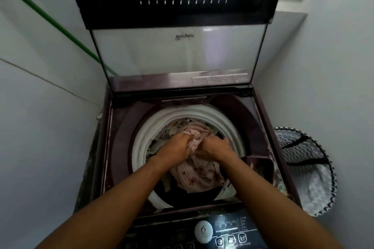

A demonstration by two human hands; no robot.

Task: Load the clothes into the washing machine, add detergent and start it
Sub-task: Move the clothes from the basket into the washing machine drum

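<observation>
Both hands are down in the washing machine [121, 147] drum: the left hand [175, 147] and right hand [214, 148] each grip the pink striped garment [194, 170] with curled fingers, atop other clothes near the drum's middle. Loading looks nearly done; detergent and starting at the control panel [228, 230] remain.

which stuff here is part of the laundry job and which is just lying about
Part of the job:
- washer, lid up
- pink cloth in the drum
- left hand and right hand, both gripping the cloth
- control panel
- hamper, at right

Just lying about:
- green pipe on the wall
</observation>
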